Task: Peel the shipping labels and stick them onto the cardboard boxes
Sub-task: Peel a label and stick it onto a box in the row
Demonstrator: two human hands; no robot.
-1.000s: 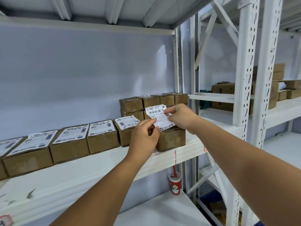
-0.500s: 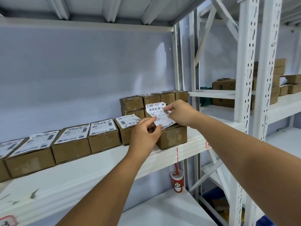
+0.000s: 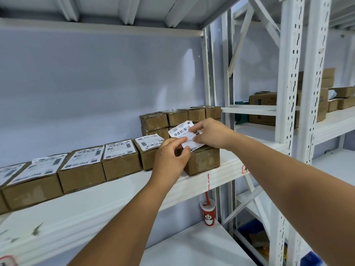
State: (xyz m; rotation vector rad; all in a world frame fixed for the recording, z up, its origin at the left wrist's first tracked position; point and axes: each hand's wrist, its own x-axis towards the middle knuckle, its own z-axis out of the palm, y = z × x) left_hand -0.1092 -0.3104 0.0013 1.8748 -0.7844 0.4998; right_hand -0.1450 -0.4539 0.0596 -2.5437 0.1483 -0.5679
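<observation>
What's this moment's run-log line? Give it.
step: peel; left hand: pinches white barcoded shipping label; right hand: pinches label; target: bare brown cardboard box beneath

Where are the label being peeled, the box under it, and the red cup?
label being peeled (image 3: 179,130), head view, barcoded upper left part.
box under it (image 3: 204,162), head view, front face.
red cup (image 3: 208,214), head view, printed side.

I have both arms extended forward, forearms converging. Left hand (image 3: 171,157): back toward the camera, thumb and forefinger pinching the shipping label (image 3: 181,129) at its lower left. Right hand (image 3: 211,135): fingers curled, fingertips pinching the same label from the right.
</observation>
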